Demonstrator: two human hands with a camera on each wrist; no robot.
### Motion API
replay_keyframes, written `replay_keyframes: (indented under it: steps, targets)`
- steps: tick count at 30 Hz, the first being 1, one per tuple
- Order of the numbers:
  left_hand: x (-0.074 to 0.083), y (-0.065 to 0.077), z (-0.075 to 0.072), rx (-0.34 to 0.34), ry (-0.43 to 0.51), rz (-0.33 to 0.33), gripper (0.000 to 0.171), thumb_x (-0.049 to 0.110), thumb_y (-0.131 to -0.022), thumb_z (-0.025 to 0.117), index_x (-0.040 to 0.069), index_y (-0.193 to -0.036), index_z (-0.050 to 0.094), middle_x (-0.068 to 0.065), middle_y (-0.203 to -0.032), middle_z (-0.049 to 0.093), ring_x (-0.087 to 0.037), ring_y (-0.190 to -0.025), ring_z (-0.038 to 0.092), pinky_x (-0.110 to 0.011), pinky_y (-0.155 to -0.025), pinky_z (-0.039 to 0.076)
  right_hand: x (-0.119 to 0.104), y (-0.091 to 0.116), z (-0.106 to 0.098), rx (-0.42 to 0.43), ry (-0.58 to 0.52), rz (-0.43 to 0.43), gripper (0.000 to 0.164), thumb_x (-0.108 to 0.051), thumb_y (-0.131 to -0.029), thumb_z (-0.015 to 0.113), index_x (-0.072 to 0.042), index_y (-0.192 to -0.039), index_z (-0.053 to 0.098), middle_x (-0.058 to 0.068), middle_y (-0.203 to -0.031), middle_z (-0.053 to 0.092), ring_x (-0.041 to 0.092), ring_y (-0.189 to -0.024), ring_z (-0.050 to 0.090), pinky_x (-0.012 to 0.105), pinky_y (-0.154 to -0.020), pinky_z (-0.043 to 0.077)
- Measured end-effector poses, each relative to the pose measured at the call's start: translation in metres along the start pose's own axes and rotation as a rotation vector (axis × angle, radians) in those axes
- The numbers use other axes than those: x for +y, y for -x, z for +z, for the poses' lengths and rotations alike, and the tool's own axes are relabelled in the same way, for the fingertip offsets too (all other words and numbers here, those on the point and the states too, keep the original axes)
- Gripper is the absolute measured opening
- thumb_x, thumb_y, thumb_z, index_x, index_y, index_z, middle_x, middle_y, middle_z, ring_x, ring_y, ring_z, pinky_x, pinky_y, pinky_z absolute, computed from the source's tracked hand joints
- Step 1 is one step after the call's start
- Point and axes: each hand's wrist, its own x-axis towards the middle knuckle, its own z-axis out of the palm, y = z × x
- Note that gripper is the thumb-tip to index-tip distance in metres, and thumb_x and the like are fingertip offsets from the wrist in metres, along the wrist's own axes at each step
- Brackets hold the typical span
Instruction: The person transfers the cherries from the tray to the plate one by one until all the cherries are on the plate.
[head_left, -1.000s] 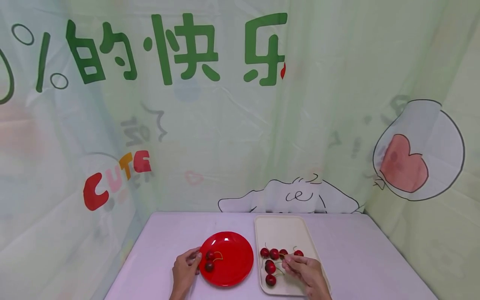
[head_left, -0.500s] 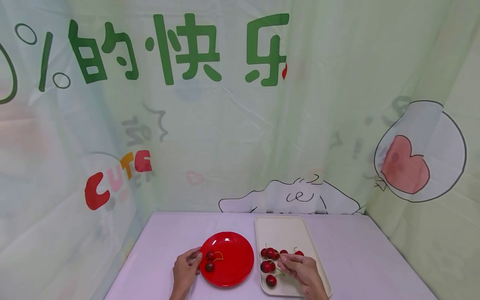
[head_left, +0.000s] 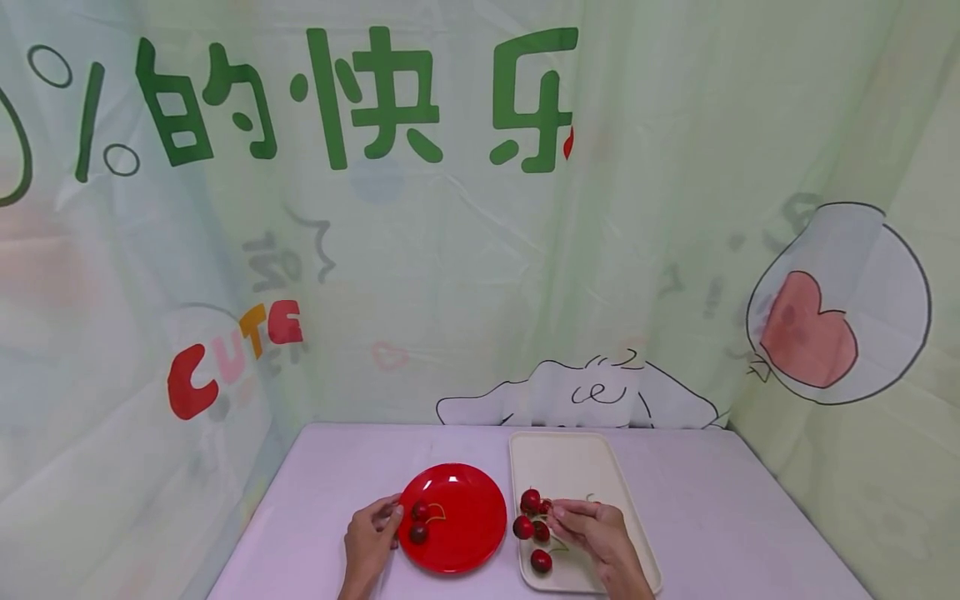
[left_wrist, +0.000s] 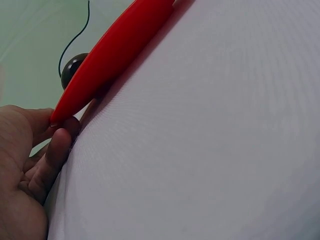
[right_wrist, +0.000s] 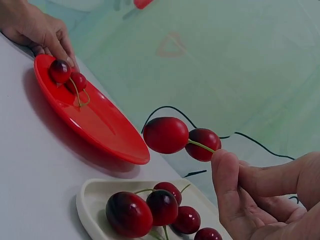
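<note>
My right hand (head_left: 596, 533) pinches the green stem of a pair of cherries between thumb and fingertips. In the right wrist view the two held cherries (right_wrist: 166, 135) hang clear above the cream tray (right_wrist: 86, 200), side by side. My left hand (head_left: 369, 533) grips the left rim of a red plate (head_left: 468, 533), thumb above and fingers beneath, as the left wrist view of the plate's edge (left_wrist: 115, 55) shows. Two dark red cherries (head_left: 418, 532) with joined stems lie on the plate's left side.
Several more cherries (head_left: 541, 562) lie on the tray, some partly hidden behind my right hand. The tray stands just right of the plate on a pale lilac tabletop (head_left: 750, 533). Printed curtains (head_left: 465, 275) close off the back and sides.
The right hand has shifted left, and the pinched pair of cherries has lifted and moved to the tray's left edge in the head view. My left hand and the plate stay put.
</note>
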Motion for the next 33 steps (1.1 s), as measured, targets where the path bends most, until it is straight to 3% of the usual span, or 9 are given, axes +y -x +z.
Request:
replay_keyframes:
  steps: [12, 22, 33]
  targets:
    - [-0.002, 0.001, -0.007, 0.001, -0.007, -0.012, 0.033, 0.016, -0.105, 0.074, 0.008, -0.137, 0.076, -0.017, -0.116, 0.08, -0.015, -0.063, 0.067, -0.022, -0.059, 0.059, -0.003, 0.001, 0.023, -0.119, 0.007, -0.038, 0.035, 0.011, -0.095, 0.076, 0.023, -0.127, 0.067, 0.016, -0.095, 0.083, 0.018, -0.079, 0.081, 0.029, -0.077, 0.068]
    - [0.002, -0.002, -0.005, -0.005, 0.001, 0.0, 0.032, 0.015, -0.105, 0.073, 0.007, -0.136, 0.076, -0.014, -0.112, 0.08, -0.014, -0.061, 0.066, -0.022, -0.058, 0.058, -0.014, 0.006, 0.035, -0.152, 0.021, -0.04, 0.036, 0.006, -0.097, 0.076, 0.02, -0.129, 0.068, 0.017, -0.098, 0.083, 0.019, -0.081, 0.082, 0.03, -0.078, 0.068]
    - [-0.003, -0.004, -0.001, -0.021, -0.001, 0.008, 0.031, 0.014, -0.105, 0.073, 0.008, -0.136, 0.076, -0.012, -0.111, 0.08, -0.015, -0.06, 0.066, -0.023, -0.057, 0.058, 0.001, -0.008, 0.038, -0.218, 0.029, -0.02, 0.04, 0.007, -0.097, 0.075, 0.023, -0.132, 0.064, 0.017, -0.098, 0.084, 0.02, -0.082, 0.083, 0.032, -0.079, 0.068]
